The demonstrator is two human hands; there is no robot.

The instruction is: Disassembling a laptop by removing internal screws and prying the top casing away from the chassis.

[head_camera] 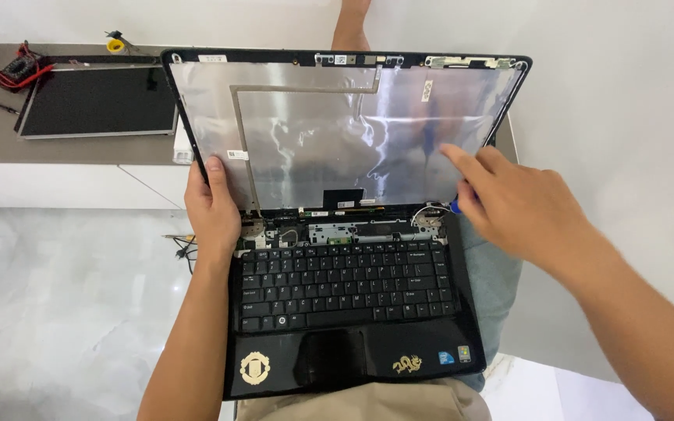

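Observation:
A black laptop [352, 296] rests on my lap, its screen panel removed so the lid [337, 132] shows a bare silver foil back. My left hand [214, 209] grips the lid's left edge near the hinge, thumb on the foil. My right hand [512, 206] hovers at the lid's lower right corner, index finger pointing onto the foil, with a small blue-handled tool [455, 207] tucked in the fingers. Exposed hinges and loose wires [429, 212] lie above the keyboard.
A detached flat screen panel [97, 101] lies on a grey low table [9, 144] at the far left, with red and black cables [15, 72] and a yellow tape roll [115, 45] beside it. A bare foot [350, 23] shows beyond the lid. Pale marble floor surrounds.

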